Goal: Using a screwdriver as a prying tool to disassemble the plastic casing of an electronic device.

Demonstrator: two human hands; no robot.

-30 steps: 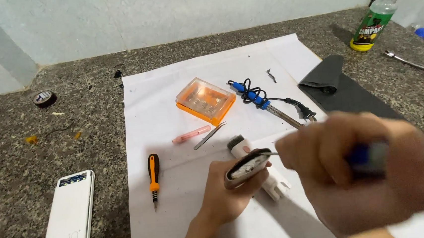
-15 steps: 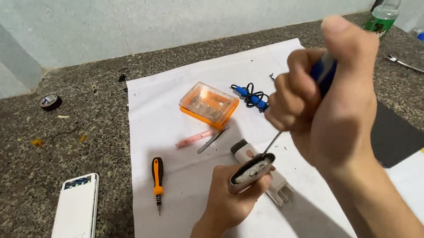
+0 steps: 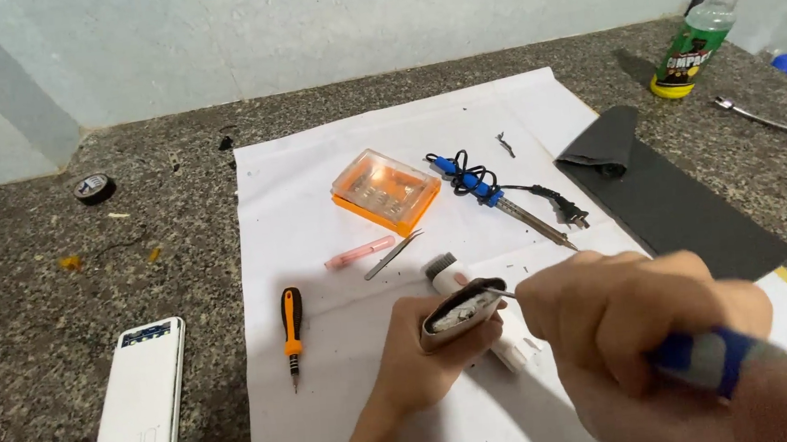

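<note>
Head view shows a speckled stone counter (image 3: 76, 299) with a white paper sheet (image 3: 318, 199) spread from its middle to the near edge. Over the sheet's near part, the right hand (image 3: 641, 324) grips a blue-handled screwdriver (image 3: 713, 360), tip touching a small open device (image 3: 460, 313) clasped in the left hand (image 3: 426, 353). An orange case (image 3: 384, 191) lies behind them.
</note>
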